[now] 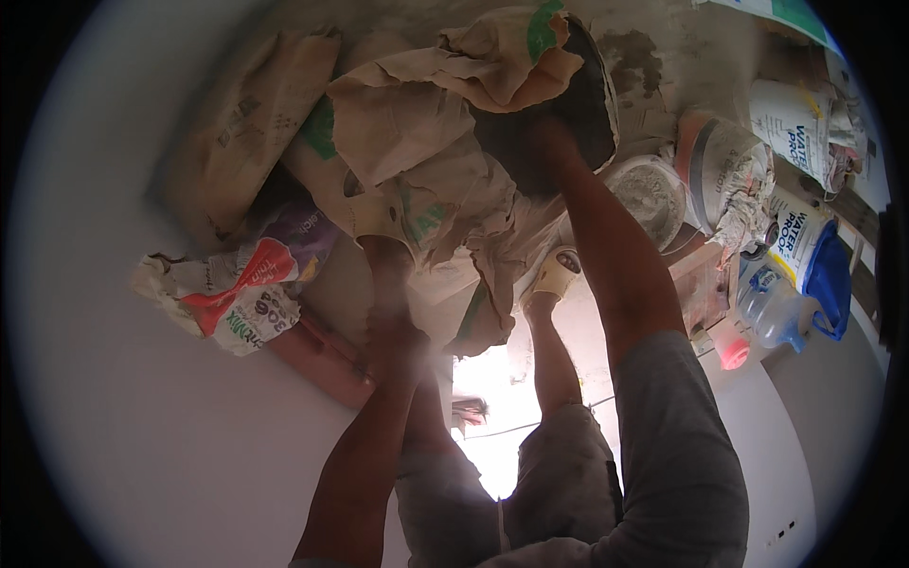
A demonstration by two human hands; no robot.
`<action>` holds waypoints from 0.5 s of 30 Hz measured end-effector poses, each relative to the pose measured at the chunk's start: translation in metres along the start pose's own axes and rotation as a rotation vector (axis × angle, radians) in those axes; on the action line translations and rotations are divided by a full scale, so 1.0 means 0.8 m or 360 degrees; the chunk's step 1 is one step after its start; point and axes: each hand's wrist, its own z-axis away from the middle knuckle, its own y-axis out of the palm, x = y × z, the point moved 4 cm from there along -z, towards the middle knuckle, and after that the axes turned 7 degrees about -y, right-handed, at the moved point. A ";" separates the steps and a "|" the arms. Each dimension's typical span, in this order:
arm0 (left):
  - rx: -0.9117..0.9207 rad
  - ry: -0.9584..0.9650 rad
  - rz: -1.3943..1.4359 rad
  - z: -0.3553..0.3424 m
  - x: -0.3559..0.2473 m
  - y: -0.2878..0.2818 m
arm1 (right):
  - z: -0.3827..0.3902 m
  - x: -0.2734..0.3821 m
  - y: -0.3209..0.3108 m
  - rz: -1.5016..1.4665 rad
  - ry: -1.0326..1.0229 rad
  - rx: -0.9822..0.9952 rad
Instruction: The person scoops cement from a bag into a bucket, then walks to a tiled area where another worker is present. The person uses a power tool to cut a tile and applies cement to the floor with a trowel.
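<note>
My right hand (554, 137) reaches into the dark mouth (511, 156) of a torn brown paper sack (398, 123) with green print; its fingers are lost in shadow. My left hand (396, 336) is lower, over my left shin below the sack's crumpled folds (454, 208), hazy, its fingers unclear. A sandal (554, 275) shows on my right foot beside the paper.
Left lie a brown sack (241, 128), a red-purple bag (246, 293) and a reddish object (322, 364), against a white wall (161, 398). Right are a powder-coated bucket (644, 199), white containers (786, 128), a blue-lidded container (822, 270) and a clear jug (767, 303).
</note>
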 end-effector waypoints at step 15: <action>0.0062 0.0145 -0.0034 -0.010 -0.005 0.011 | 0.073 -0.015 -0.077 -0.1116 0.0271 -0.0412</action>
